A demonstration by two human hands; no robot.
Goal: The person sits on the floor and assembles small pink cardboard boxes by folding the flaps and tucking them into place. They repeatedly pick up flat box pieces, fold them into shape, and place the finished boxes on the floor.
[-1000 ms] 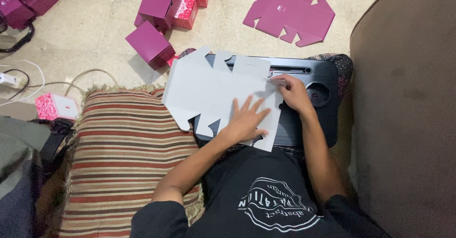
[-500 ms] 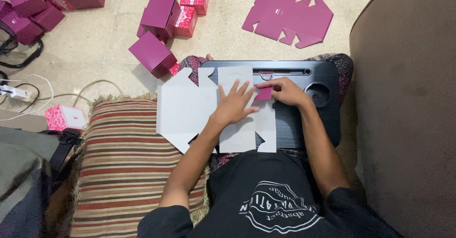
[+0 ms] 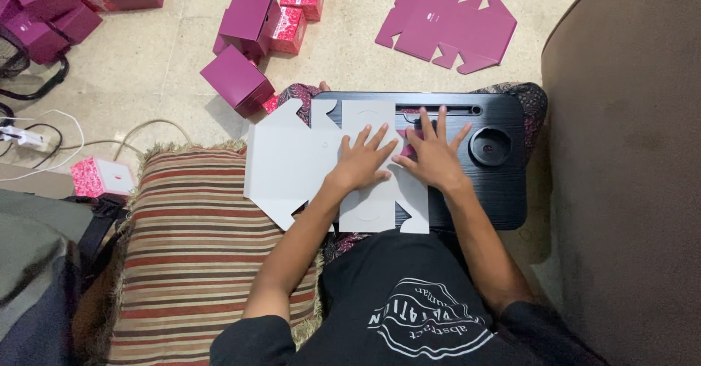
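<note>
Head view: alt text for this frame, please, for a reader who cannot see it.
Both hands, left hand and right hand, press flat on a white die-cut box blank lying over a black lap tray. Folded magenta boxes and a flat magenta blank lie on the floor beyond.

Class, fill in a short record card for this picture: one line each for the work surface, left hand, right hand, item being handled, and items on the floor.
Work surface: black lap tray across the person's lap
Left hand: left hand flat, fingers spread, on the white cardboard blank
Right hand: right hand flat, fingers spread, at the blank's right edge
Item handled: blank lies white side up, overhanging the striped cushion
Floor: folded magenta boxes and one flat magenta blank
</note>
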